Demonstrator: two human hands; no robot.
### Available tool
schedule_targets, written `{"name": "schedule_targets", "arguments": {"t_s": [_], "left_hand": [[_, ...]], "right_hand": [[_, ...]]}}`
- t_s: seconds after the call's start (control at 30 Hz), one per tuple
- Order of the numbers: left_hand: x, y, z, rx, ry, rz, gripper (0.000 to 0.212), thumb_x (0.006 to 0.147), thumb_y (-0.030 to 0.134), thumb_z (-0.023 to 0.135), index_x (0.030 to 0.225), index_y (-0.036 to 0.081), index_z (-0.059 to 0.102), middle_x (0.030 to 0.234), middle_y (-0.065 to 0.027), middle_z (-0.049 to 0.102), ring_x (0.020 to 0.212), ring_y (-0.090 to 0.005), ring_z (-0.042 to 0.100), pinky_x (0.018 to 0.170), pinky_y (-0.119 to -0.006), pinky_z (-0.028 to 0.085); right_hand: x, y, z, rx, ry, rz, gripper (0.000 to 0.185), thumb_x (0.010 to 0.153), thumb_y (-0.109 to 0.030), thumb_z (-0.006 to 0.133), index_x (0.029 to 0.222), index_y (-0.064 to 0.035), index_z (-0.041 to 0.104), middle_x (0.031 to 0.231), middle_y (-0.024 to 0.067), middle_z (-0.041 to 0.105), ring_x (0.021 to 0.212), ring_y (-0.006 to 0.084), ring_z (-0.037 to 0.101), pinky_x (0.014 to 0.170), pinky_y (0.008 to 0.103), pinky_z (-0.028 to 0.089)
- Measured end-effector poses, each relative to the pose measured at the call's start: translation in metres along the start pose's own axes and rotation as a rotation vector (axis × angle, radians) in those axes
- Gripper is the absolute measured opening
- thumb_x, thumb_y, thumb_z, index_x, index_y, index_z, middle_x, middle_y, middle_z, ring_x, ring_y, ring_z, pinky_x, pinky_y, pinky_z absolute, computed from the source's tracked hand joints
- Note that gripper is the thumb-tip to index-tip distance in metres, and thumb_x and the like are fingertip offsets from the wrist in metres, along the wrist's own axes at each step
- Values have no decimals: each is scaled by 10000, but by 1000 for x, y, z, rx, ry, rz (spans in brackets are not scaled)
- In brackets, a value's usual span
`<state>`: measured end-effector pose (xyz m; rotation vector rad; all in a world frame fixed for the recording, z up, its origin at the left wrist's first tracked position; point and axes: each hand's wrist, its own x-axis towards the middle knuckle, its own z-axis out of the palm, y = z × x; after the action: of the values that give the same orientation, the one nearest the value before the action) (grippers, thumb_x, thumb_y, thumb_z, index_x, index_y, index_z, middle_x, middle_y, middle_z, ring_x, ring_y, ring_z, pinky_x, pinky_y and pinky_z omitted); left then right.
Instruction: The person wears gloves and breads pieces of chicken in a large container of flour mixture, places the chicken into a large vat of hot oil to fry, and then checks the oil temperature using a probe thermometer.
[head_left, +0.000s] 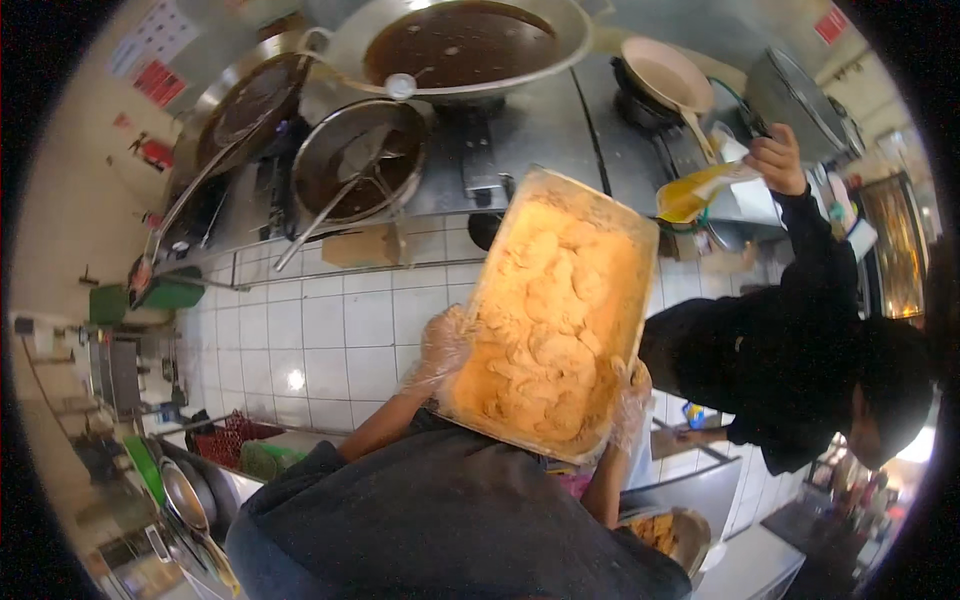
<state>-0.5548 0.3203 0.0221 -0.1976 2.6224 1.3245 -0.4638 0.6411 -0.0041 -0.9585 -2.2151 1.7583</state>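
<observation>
A rectangular tray (649, 259), with flour-coated pieces (559, 300) lying in orange-tinted flour, is held up in front of my body, tilted. My left hand (444, 346), in a clear plastic glove, grips its left side. On its lower right side my right hand (630, 394), gloved the same way, has hold of the edge. Beyond the tray, on the steel counter, stands a large wok (465, 41) of dark oil. A deep pot (358, 161) of dark liquid, with a long-handled strainer (319, 225) resting in it, is further left.
At the right a person in black (757, 330) holds a bag of yellow liquid (686, 196) over the steel counter (532, 135), near a pale frying pan (667, 71). Another wok (251, 112) stands at the left. A metal bowl of fried food (694, 540) is behind me at the lower right.
</observation>
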Motion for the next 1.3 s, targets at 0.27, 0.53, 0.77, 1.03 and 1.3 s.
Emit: {"name": "schedule_targets", "arguments": {"t_s": [0.27, 0.53, 0.77, 1.03, 1.3], "left_hand": [[8, 4, 1, -75, -31, -60, 233, 848, 248, 723, 882, 36, 630, 734, -152, 649, 656, -299, 613, 636, -400, 491], [1, -9, 9, -239, -19, -20, 139, 853, 149, 695, 937, 52, 642, 745, -91, 656, 668, -226, 606, 648, -371, 493], [14, -17, 4, -92, -123, -36, 160, 851, 70, 674, 1008, 46, 655, 786, -96, 667, 713, -211, 624, 674, -342, 506], [26, -38, 24, -387, -155, -223, 172, 932, 196, 677, 973, 55, 587, 749, -10, 593, 697, -133, 544, 631, -327, 469], [21, -65, 37, -385, -133, -299, 143, 955, 168, 624, 961, 33, 579, 757, -13, 597, 693, -138, 520, 622, -337, 457]], "right_hand": [[1, 10, -5, 305, -79, 108, 156, 923, -162, 726, 1000, -40, 666, 903, -37, 639, 784, 59, 532, 679, 235, 460], [-9, -14, -2, 0, -12, 40, 233, 949, -225, 700, 1028, -11, 658, 899, -14, 650, 792, 90, 547, 696, 271, 475], [-12, -36, 3, -607, 146, -236, 348, 924, -318, 707, 1097, -19, 671, 950, 60, 684, 851, 181, 612, 755, 349, 496], [30, -38, 22, -247, 156, 249, 346, 880, -321, 738, 1047, -20, 697, 904, 85, 676, 830, 220, 620, 752, 365, 492], [48, -44, 26, 0, -19, 348, 244, 874, -242, 737, 959, -20, 680, 819, 14, 645, 736, 136, 555, 656, 326, 470]]}}
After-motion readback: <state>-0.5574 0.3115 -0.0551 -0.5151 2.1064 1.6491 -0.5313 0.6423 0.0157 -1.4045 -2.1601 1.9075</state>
